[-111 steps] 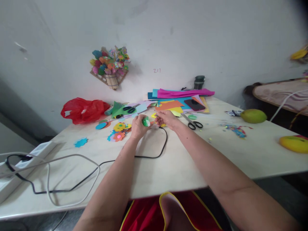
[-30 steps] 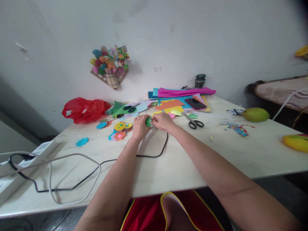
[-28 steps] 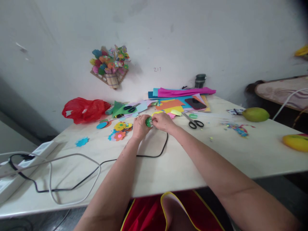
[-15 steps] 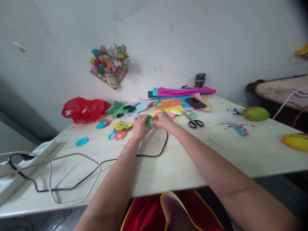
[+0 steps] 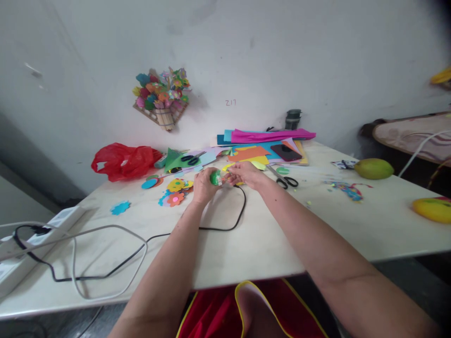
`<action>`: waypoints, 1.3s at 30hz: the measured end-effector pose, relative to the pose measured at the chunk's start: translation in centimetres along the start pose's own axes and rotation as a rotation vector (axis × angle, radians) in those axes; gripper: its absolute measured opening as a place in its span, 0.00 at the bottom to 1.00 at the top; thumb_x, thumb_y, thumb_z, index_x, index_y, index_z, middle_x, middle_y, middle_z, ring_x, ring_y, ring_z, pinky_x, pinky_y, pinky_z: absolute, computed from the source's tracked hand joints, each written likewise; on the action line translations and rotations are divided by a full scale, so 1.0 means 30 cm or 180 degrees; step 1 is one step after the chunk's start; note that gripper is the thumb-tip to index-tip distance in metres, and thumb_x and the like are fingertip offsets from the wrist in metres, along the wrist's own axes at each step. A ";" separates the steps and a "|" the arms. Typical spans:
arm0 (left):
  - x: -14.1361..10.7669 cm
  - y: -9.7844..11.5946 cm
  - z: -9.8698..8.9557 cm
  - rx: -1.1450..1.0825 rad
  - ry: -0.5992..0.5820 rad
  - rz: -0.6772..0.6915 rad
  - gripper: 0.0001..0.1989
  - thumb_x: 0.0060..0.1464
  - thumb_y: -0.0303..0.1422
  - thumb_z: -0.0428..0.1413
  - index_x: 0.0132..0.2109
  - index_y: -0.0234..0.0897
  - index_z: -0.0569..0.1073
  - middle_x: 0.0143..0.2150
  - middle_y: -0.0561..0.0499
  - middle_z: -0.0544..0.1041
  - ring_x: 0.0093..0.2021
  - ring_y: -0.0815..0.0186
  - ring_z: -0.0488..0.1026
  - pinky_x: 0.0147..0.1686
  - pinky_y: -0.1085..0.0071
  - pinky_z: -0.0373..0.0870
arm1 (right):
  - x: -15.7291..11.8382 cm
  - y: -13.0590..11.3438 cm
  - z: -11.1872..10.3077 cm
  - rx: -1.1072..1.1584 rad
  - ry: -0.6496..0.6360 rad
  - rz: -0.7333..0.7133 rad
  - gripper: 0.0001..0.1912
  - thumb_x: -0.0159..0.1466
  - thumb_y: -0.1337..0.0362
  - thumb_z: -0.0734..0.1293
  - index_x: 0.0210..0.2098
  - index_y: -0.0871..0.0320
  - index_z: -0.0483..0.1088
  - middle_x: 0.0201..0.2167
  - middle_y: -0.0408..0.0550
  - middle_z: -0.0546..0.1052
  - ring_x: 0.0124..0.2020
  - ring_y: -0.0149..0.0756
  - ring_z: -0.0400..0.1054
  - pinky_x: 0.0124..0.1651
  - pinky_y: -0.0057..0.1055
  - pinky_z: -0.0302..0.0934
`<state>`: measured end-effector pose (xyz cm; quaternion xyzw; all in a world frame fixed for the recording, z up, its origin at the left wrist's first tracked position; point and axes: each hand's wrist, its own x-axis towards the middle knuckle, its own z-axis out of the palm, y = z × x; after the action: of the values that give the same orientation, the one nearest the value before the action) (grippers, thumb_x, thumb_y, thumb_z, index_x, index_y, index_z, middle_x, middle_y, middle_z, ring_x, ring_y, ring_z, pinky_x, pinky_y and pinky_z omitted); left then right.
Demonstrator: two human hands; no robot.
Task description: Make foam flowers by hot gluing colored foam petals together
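Note:
Over the middle of the white table, my left hand is closed around a small green object, perhaps a roll of tape. To its right, my right hand has its fingers pinched beside the green object; what lies between them is too small to make out. Paper flowers in orange, blue and yellow lie left of my left hand. Black-handled scissors rest to the right of my right hand. A black cable runs below both hands.
Coloured sheets and a phone lie at the back. A red plastic bag is at the back left, a power strip at the left edge. Green fruit and yellow fruit sit at the right.
My right hand has moved slightly right, away from my left hand. The green object shows a little further left, still in my left hand.

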<state>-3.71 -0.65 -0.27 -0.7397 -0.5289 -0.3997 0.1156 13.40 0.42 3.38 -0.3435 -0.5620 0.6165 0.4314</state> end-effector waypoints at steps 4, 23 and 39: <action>0.001 0.005 -0.003 -0.0035 0.0018 -0.0110 0.19 0.41 0.38 0.59 0.42 0.38 0.69 0.38 0.48 0.75 0.39 0.61 0.70 0.40 0.66 0.62 | 0.003 0.002 -0.013 0.0170 -0.0021 -0.0017 0.06 0.59 0.70 0.63 0.25 0.63 0.64 0.20 0.47 0.74 0.17 0.27 0.66 0.23 0.25 0.65; 0.002 0.011 -0.005 -0.0088 0.0027 -0.0191 0.17 0.43 0.39 0.57 0.42 0.37 0.68 0.37 0.48 0.75 0.38 0.61 0.70 0.39 0.66 0.64 | 0.020 0.016 -0.051 0.0608 -0.0097 -0.0090 0.05 0.50 0.74 0.58 0.25 0.62 0.65 0.15 0.43 0.70 0.12 0.24 0.57 0.14 0.21 0.49; -0.003 0.003 0.003 -0.0282 0.0092 -0.0214 0.18 0.43 0.40 0.57 0.42 0.38 0.68 0.37 0.49 0.74 0.38 0.63 0.70 0.38 0.69 0.65 | 0.017 0.016 -0.053 0.0619 -0.0022 -0.0213 0.04 0.53 0.68 0.68 0.24 0.63 0.70 0.22 0.46 0.75 0.20 0.25 0.67 0.26 0.22 0.64</action>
<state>-3.60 -0.68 -0.37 -0.7200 -0.5335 -0.4371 0.0769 14.56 1.53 2.72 -0.2789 -0.5122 0.6545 0.4811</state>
